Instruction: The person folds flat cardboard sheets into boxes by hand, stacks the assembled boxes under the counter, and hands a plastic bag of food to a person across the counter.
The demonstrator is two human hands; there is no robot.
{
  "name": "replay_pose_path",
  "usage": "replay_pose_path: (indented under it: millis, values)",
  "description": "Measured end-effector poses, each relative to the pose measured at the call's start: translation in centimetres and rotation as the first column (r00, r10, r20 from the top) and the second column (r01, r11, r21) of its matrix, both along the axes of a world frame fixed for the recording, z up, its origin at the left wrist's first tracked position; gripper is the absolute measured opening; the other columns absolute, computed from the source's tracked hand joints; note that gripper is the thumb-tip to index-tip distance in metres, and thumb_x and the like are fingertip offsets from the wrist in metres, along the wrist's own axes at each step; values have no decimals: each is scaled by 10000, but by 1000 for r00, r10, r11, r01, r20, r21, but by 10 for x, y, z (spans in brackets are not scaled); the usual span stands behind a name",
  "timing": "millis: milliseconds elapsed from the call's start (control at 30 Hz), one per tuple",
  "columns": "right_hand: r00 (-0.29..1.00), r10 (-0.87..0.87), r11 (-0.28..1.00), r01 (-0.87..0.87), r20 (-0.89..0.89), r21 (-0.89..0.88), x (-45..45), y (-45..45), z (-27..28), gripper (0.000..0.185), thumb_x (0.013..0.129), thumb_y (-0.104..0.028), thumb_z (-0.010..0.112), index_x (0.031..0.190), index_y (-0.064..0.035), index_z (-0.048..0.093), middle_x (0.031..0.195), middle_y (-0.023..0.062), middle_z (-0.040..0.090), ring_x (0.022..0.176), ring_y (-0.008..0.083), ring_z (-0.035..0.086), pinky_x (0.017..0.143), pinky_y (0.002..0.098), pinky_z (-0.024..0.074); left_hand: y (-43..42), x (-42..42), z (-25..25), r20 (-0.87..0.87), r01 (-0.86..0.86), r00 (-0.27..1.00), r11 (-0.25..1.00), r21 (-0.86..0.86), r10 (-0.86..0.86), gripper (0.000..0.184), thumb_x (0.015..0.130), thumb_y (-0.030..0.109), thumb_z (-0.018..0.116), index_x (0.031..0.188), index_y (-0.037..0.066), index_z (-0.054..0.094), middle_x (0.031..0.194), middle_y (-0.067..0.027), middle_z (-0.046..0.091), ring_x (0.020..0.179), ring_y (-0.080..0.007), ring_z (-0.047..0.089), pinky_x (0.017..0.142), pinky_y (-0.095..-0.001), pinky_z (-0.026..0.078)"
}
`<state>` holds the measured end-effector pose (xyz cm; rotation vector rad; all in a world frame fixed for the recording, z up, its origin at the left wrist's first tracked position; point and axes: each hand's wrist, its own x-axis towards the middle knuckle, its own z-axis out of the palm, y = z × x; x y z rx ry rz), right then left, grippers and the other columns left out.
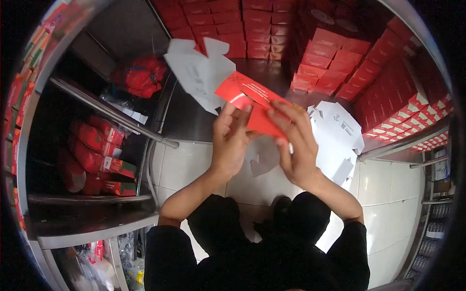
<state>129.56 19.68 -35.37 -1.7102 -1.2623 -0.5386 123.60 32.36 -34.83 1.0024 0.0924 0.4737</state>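
A partly folded cardboard box (252, 94) is held up in front of me, its red printed panel facing up and a white flap (199, 77) spread out at its upper left. My left hand (230, 138) grips the near left side of the red panel, with thumb and fingers closed on the board. On the right end, my right hand (297, 145) has its fingers bent over the panel. Beyond that hand lies white flat cardboard (337, 138) with small printing and cut tabs; whether it joins the held box I cannot tell.
Red boxes (323, 60) stand stacked at the back and along the right. A metal rack (109, 109) on the left carries red packets (97, 150) and plastic bags. Pale floor tiles (383, 194) show below, around my knees.
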Motion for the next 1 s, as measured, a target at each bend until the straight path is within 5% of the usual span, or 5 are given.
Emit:
replay_pose_path:
  millis: [333, 400, 600, 767, 1000]
  values:
    - [988, -146, 986, 150, 49, -74, 4, 20, -23, 426, 748, -53, 583, 1160, 19, 504, 1238, 173, 444, 1011, 373, 439, 872, 411, 389, 1, 0, -20, -41, -7, 999, 989, 149, 13, 297, 899, 102, 427, 1173, -13, 433, 1125, -90, 525, 943, -139, 557, 796, -288, 474]
    - [995, -91, 987, 84, -46, -137, -2, 16, -16, 427, 751, -84, 579, 1158, 22, 502, 1216, 179, 455, 998, 353, 451, 852, 390, 400, 2, 2, -18, -15, 52, 998, 995, -86, -53, 310, 930, 170, 392, 1178, -10, 442, 1090, -75, 545, 924, -119, 557, 789, -271, 462]
    - [654, -17, 995, 87, -757, 52, 35, 7, -8, 310, 910, -208, 424, 1161, -36, 483, 1139, 125, 504, 1029, 190, 470, 847, 319, 385, 27, 5, -41, -224, 181, 971, 869, 460, -83, 300, 948, 248, 388, 981, -24, 511, 686, 43, 418, 672, -20, 351, 585, -197, 336]
    - [728, 29, 1000, -15, -685, 27, 90, 3, -9, 219, 891, -212, 481, 1023, -49, 545, 1004, 58, 519, 998, 144, 467, 851, 296, 353, 32, 2, -27, -252, 215, 964, 802, 558, -83, 321, 942, 238, 398, 1033, -34, 542, 943, 1, 581, 871, -37, 483, 774, -203, 386]
    - [997, 41, 918, -65, -70, -390, 45, -2, 25, 163, 706, -46, 656, 835, 0, 567, 798, 74, 397, 799, 195, 423, 668, 295, 383, 34, 12, -28, -106, 66, 993, 482, 874, 57, 188, 750, 106, 494, 619, -30, 492, 476, -132, 347, 444, -92, 376, 443, -299, 326]
